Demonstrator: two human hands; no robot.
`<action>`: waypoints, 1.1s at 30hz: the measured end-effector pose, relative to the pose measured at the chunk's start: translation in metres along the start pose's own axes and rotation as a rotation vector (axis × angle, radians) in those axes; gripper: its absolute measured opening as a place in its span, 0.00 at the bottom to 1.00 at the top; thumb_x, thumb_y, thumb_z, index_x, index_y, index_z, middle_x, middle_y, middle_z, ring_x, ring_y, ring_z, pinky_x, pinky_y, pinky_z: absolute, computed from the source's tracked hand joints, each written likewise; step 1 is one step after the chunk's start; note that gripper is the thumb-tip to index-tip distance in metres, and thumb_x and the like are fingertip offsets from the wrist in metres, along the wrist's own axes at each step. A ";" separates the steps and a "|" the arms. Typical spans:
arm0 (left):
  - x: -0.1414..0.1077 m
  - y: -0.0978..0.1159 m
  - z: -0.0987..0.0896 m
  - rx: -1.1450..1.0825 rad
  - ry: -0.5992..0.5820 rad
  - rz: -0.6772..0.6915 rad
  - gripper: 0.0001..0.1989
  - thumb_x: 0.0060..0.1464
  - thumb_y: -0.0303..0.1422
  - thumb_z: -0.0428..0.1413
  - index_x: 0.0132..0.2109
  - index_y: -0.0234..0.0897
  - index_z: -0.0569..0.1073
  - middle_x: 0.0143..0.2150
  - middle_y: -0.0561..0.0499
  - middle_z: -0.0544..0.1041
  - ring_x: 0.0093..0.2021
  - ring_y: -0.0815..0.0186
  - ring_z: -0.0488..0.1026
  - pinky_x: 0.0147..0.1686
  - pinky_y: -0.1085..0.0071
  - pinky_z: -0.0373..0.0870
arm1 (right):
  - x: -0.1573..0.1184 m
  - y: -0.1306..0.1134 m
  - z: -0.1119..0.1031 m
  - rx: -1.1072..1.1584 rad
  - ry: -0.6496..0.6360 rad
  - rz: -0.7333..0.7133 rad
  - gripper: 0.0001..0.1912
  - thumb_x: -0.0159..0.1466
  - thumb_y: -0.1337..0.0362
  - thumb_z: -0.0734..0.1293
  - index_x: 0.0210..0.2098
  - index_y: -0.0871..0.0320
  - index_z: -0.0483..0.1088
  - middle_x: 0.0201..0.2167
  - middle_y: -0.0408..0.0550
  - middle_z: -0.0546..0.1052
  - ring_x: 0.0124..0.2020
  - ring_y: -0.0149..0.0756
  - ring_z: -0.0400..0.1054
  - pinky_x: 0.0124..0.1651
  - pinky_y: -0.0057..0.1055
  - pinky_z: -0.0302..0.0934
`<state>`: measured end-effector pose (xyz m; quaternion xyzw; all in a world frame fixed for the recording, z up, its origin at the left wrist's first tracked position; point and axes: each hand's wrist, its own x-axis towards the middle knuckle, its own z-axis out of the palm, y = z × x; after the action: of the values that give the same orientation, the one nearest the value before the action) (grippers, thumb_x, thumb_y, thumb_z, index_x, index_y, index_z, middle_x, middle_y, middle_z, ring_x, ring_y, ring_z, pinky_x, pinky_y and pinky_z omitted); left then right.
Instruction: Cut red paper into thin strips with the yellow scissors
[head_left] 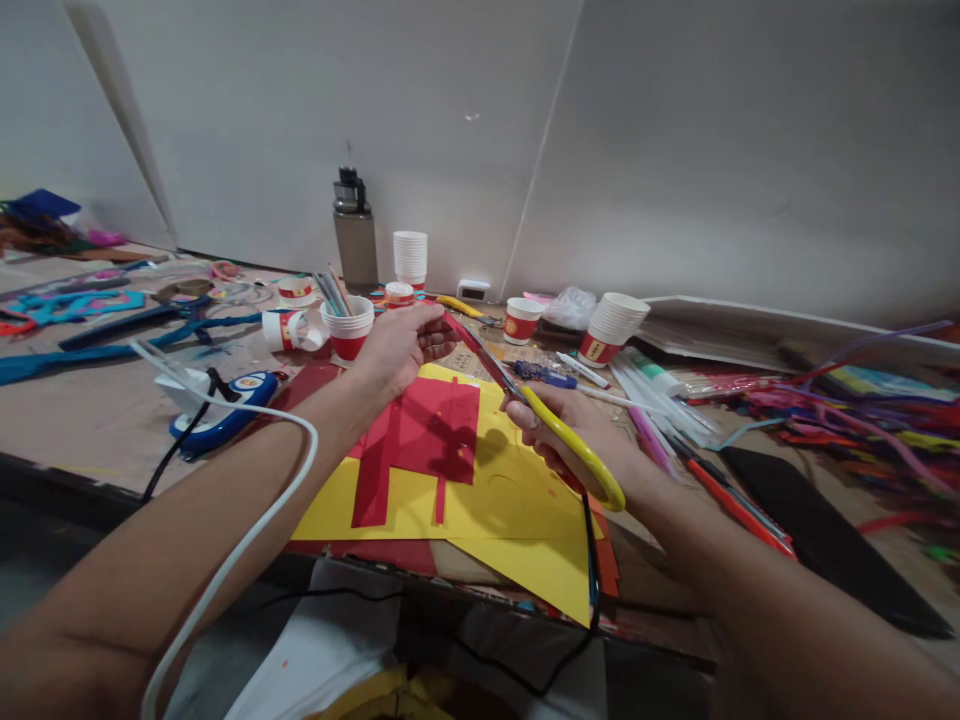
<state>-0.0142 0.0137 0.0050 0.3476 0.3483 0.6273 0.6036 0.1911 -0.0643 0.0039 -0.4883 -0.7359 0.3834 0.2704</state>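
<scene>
My left hand pinches the far end of a narrow red paper strip above the table. My right hand is wrapped round the yellow handles of a pair of scissors, whose blades point up and left along the strip. Whether the blades are apart is hard to make out. Below both hands, yellow paper sheets lie at the table edge. On them rest a red paper piece and two cut red strips, one wide strip and one thin strip.
Behind stand paper cups, a cup of pencils and a grey bottle. At left lies a blue power strip with a white cable. At right are a black phone-like slab and many coloured pipe cleaners.
</scene>
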 end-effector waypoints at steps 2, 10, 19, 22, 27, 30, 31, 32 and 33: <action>0.000 0.000 0.000 0.000 -0.008 0.003 0.03 0.47 0.27 0.56 0.31 0.30 0.70 0.23 0.51 0.73 0.23 0.70 0.72 0.27 0.72 0.70 | 0.000 0.000 0.000 0.005 -0.002 0.007 0.21 0.60 0.44 0.61 0.29 0.57 0.62 0.19 0.37 0.62 0.16 0.23 0.53 0.19 0.22 0.47; 0.001 0.000 -0.001 0.000 -0.011 0.011 0.04 0.46 0.27 0.57 0.31 0.30 0.70 0.23 0.51 0.73 0.22 0.70 0.72 0.28 0.71 0.70 | 0.001 0.001 0.000 -0.004 -0.007 0.016 0.21 0.60 0.45 0.61 0.28 0.58 0.62 0.19 0.38 0.62 0.16 0.22 0.52 0.18 0.22 0.45; 0.002 0.000 -0.002 -0.013 -0.033 0.021 0.03 0.47 0.26 0.57 0.30 0.30 0.69 0.23 0.52 0.72 0.22 0.71 0.71 0.28 0.72 0.70 | -0.001 0.000 0.001 0.062 -0.023 0.059 0.21 0.61 0.45 0.61 0.28 0.57 0.60 0.18 0.36 0.60 0.14 0.21 0.52 0.17 0.21 0.45; 0.002 0.000 -0.002 -0.015 -0.047 0.024 0.03 0.48 0.26 0.57 0.30 0.30 0.69 0.23 0.52 0.73 0.22 0.72 0.71 0.28 0.72 0.70 | -0.002 -0.002 0.001 0.045 -0.035 0.070 0.21 0.61 0.45 0.61 0.28 0.57 0.59 0.18 0.36 0.59 0.14 0.21 0.52 0.16 0.21 0.46; 0.002 -0.001 -0.002 -0.004 -0.061 0.019 0.04 0.47 0.27 0.58 0.31 0.31 0.69 0.23 0.52 0.73 0.23 0.71 0.72 0.28 0.72 0.70 | -0.003 -0.008 -0.001 -0.043 -0.007 0.029 0.20 0.60 0.45 0.61 0.28 0.57 0.61 0.18 0.38 0.61 0.16 0.23 0.53 0.18 0.22 0.47; 0.004 -0.003 -0.003 -0.005 -0.074 0.025 0.05 0.47 0.28 0.58 0.30 0.31 0.69 0.23 0.53 0.73 0.23 0.72 0.72 0.29 0.72 0.71 | -0.002 -0.009 -0.001 -0.074 0.009 0.001 0.20 0.60 0.46 0.61 0.28 0.57 0.61 0.19 0.39 0.62 0.18 0.25 0.54 0.19 0.23 0.48; 0.004 -0.003 -0.003 -0.004 -0.081 0.029 0.05 0.47 0.28 0.58 0.30 0.31 0.69 0.23 0.53 0.73 0.23 0.72 0.72 0.29 0.72 0.71 | -0.002 -0.009 -0.001 -0.078 0.013 -0.003 0.20 0.61 0.46 0.61 0.27 0.57 0.61 0.19 0.39 0.62 0.18 0.25 0.54 0.20 0.23 0.49; 0.005 -0.004 -0.004 -0.001 -0.089 0.032 0.05 0.47 0.28 0.58 0.30 0.31 0.69 0.23 0.54 0.72 0.23 0.72 0.71 0.30 0.72 0.71 | -0.002 -0.009 0.000 -0.080 0.017 -0.005 0.20 0.61 0.46 0.61 0.27 0.57 0.61 0.18 0.39 0.62 0.18 0.25 0.55 0.20 0.23 0.49; 0.005 -0.005 -0.004 0.004 -0.097 0.036 0.05 0.47 0.28 0.58 0.30 0.31 0.69 0.23 0.54 0.72 0.23 0.72 0.71 0.30 0.72 0.71 | -0.002 -0.009 0.000 -0.081 0.020 -0.005 0.20 0.61 0.46 0.60 0.27 0.57 0.61 0.18 0.39 0.63 0.18 0.25 0.55 0.20 0.23 0.49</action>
<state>-0.0153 0.0189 -0.0015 0.3851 0.3133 0.6199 0.6077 0.1878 -0.0678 0.0112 -0.5009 -0.7493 0.3475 0.2588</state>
